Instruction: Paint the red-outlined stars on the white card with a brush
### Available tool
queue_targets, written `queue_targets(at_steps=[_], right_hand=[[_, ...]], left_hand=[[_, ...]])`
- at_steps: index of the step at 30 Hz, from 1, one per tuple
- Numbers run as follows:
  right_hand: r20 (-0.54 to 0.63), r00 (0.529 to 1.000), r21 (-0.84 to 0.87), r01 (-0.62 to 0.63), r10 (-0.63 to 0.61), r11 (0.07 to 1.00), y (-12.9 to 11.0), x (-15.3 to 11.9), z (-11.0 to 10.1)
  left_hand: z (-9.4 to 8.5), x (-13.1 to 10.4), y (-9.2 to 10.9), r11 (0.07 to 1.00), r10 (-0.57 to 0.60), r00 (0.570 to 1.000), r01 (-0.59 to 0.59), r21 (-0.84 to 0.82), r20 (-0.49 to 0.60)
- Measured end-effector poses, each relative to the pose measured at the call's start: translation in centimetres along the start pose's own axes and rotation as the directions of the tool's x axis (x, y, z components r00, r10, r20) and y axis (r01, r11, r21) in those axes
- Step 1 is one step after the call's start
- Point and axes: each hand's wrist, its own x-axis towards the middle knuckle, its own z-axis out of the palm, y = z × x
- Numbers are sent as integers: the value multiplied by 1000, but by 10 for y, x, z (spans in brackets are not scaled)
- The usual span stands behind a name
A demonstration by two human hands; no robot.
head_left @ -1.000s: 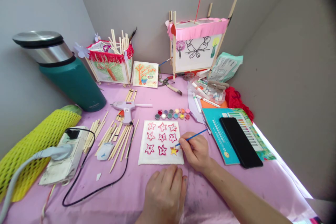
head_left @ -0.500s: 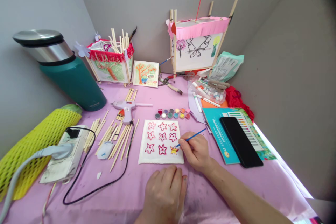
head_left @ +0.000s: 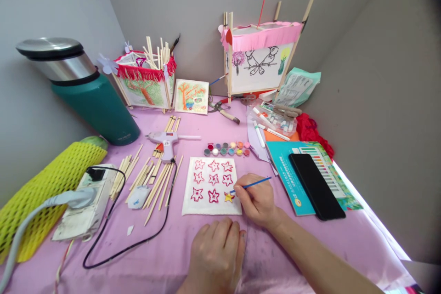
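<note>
My right hand (head_left: 257, 200) is closed round a thin blue paintbrush (head_left: 253, 183), its tip at the lower-right star of a white square panel (head_left: 186, 193). Rows of red-outlined stars cover the panel; that corner star (head_left: 229, 197) is filled with yellow, and the others have no yellow. Just below the panel's front edge, my left hand (head_left: 217, 250) rests on the cloth as a loose fist, knuckles up. Its fingertips are tucked out of sight and nothing shows in it. Behind the panel stand small paint pots (head_left: 223, 151) in two rows.
Left are a glue gun (head_left: 167, 141) with its black cord, wooden sticks (head_left: 158, 188), a power strip (head_left: 86, 206) and a teal bottle (head_left: 93, 105). Right, a black phone (head_left: 317, 186) lies on a blue book (head_left: 282, 170). Decorated lanterns (head_left: 262, 69) and pliers (head_left: 223, 110) sit behind.
The brush's rear end has dipped slightly and now lies flatter, with its tip still at the yellow star. My left hand has stayed in place.
</note>
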Motion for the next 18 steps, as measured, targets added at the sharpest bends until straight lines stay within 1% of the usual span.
queue_targets(at_steps=[6,11,18], right_hand=[[-4,1000,-8,15,-15,1000,-2,1,-2],[-15,1000,-24,6,-6,1000,0,-1,-3],[21,999,-4,35,-35,999,1,-2,-2]], left_hand=[[0,-1,0,1000,5,1000,-5,14,1],[0,0,0,999,-1,999,-1,36,38],[4,-1,2,993,-15,994,2,116,109]])
